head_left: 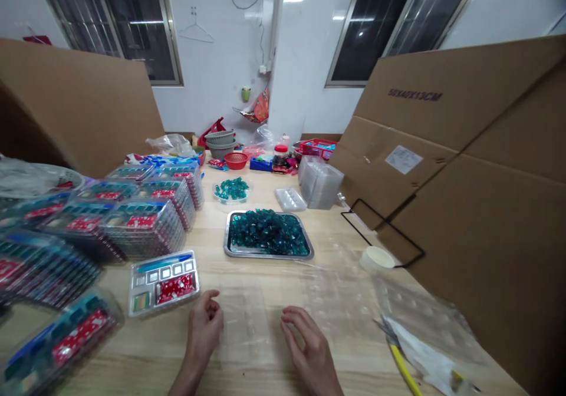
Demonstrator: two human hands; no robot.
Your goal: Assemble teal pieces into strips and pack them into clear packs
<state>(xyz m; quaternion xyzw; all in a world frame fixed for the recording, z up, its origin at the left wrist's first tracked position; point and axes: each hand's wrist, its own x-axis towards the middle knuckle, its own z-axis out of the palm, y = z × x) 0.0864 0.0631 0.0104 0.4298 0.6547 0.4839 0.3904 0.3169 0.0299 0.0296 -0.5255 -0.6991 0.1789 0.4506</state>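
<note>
My left hand (206,324) hovers or rests near the table's front, loosely curled, its fingers a little apart and nothing visible in them. Just beside it lies a clear plastic blister tray (164,283) holding a blue pen, a red patterned packet and a small striped piece; several of its small square wells are bare. My right hand (308,344) has bent fingers with a gap to the thumb, also holding nothing visible. Between the hands is a thin clear plastic sheet or lid (243,319); whether either hand touches it I cannot tell.
Ahead stands a metal tray (226,248) heaped with teal gems (267,231), behind it a dish of teal pieces (232,188). Stacked filled packs (145,222) crowd the left. Clear cases (321,184), a tape roll (377,258) and yellow-handled pliers (400,360) lie right. Cardboard walls flank both sides.
</note>
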